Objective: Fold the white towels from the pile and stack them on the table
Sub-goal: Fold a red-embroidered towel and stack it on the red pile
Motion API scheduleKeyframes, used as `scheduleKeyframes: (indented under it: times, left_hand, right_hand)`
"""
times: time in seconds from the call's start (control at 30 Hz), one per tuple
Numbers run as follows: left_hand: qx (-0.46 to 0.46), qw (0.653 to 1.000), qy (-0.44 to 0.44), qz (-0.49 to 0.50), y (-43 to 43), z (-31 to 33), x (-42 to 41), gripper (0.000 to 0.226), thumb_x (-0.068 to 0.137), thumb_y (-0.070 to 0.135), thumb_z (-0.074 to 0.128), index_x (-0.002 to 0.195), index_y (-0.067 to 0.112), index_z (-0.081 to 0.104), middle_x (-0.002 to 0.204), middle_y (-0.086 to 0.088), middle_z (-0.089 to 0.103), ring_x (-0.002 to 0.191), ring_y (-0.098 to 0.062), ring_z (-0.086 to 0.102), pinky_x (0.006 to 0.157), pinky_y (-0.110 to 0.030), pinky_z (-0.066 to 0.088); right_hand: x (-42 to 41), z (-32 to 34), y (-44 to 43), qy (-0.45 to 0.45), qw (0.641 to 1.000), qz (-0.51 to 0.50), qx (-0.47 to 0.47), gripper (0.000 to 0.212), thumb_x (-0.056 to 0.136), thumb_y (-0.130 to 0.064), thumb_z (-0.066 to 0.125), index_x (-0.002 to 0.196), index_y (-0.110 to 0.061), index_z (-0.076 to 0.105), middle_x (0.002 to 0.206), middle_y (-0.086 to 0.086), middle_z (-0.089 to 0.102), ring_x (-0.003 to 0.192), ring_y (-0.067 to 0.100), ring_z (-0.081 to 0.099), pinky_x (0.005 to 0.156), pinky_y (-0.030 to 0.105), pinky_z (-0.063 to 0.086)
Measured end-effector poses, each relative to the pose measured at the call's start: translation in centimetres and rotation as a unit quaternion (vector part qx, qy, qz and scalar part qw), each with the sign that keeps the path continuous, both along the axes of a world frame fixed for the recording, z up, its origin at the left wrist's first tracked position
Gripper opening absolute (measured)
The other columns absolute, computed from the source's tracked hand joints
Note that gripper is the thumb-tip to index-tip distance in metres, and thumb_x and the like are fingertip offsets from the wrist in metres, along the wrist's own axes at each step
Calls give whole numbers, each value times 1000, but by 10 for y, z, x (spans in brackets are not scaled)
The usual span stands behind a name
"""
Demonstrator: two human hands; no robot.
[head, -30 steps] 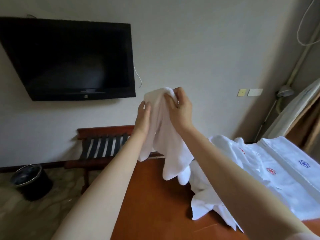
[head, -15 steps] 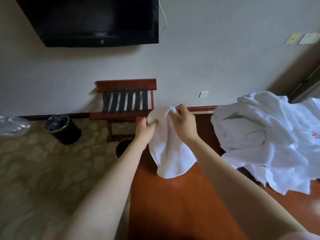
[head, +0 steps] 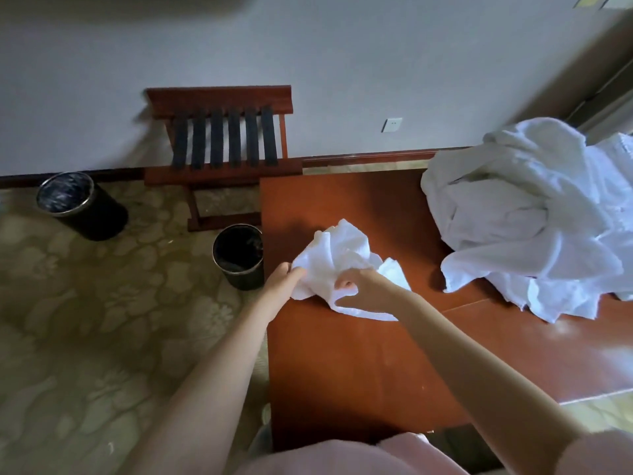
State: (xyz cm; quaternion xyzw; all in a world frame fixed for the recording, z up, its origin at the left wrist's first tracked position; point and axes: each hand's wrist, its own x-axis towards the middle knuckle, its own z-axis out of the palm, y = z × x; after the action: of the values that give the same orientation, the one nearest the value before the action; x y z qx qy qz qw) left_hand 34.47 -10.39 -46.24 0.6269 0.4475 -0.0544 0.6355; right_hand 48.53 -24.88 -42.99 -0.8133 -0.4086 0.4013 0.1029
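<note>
Now our left hand (head: 284, 281) and right hand (head: 366, 289) both grasp 1 crumpled white towel (head: 342, 255) on the bench (head: 342, 371).

Going from the left, we see a dark bin (head: 80, 204) on the patterned floor (head: 102, 320), a wooden luggage rack (head: 222, 138) against the wall (head: 342, 63), and a 2nd dark bin (head: 239, 257) just beside the bench. Our left hand pinches the towel's left edge, and our right hand's fingers curl into the cloth. The towel lies bunched near the bench's left edge, well apart from the pile (head: 524, 214) of white towels heaped on the right.
</note>
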Motion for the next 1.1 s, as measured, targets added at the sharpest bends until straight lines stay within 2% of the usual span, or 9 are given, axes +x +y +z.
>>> scheduleKeyframes:
  times: [0.13,0.23,0.4,0.53,0.67,0.73,0.83,0.97,1.1]
  left_hand:
    - [25,998,-15,60,12,8,23,49,89,62,39,96,20,63,98,-1,67,93,-17,62,88,-36,49]
    - [36,997,-5,72,13,16,44,46,81,67,47,92,24,62,94,2,66,86,-16,63,76,-33,50]
    - [126,991,10,35,-3,13,50,24,82,42,62,74,24,49,75,9,55,65,-13,53,50,-23,33]
    - [235,970,13,65,5,11,32,26,83,20,49,63,16,33,60,4,33,58,-17,31,50,-30,23]
    - [264,961,67,45,12,20,11,16,82,14,49,68,15,41,64,5,41,56,-12,36,50,-26,25]
    - [235,970,26,50,8,31,6,3,81,19,53,83,21,51,78,9,53,68,-8,49,56,-23,31]
    - [79,996,-43,26,-1,56,6,47,74,45,63,118,36,46,105,10,59,95,-5,57,73,-23,40]
    - [-98,985,-116,-87,-14,70,4,39,81,46,62,109,19,62,104,1,70,97,-9,66,91,-34,48]
    - [-100,986,-55,-122,-29,63,0,42,79,33,75,117,22,61,108,-1,70,105,-19,64,88,-34,51]
  right_hand:
    - [18,26,12,-1,991,-87,103,11,87,-35,61,95,-29,66,86,-14,65,79,9,63,72,26,50]
    - [36,37,23,-98,966,-105,216,13,88,-22,64,100,-18,66,88,-5,67,80,16,64,73,31,53]
    - [50,29,26,-126,983,-79,108,43,80,-39,73,112,-16,54,100,-6,51,90,17,55,66,28,42]
    - [42,17,9,-124,989,-38,71,22,82,-34,72,88,-19,57,99,-1,59,82,19,58,62,28,45]
    - [31,33,10,-82,990,-31,110,14,93,-24,58,84,-16,51,84,5,60,70,21,55,59,30,41]
    - [22,41,11,-82,990,6,117,16,96,-24,52,85,-14,46,78,3,55,67,20,47,57,30,36]
    - [8,52,8,-52,984,31,165,10,98,-20,47,90,-14,45,75,-5,43,63,12,40,52,18,30]
    - [4,62,1,8,968,-44,248,21,98,-14,47,79,-20,41,69,-8,38,56,7,32,49,13,30]
    - [8,66,-7,55,961,-90,256,16,98,-20,49,83,-18,45,59,-7,44,52,10,31,49,22,27]
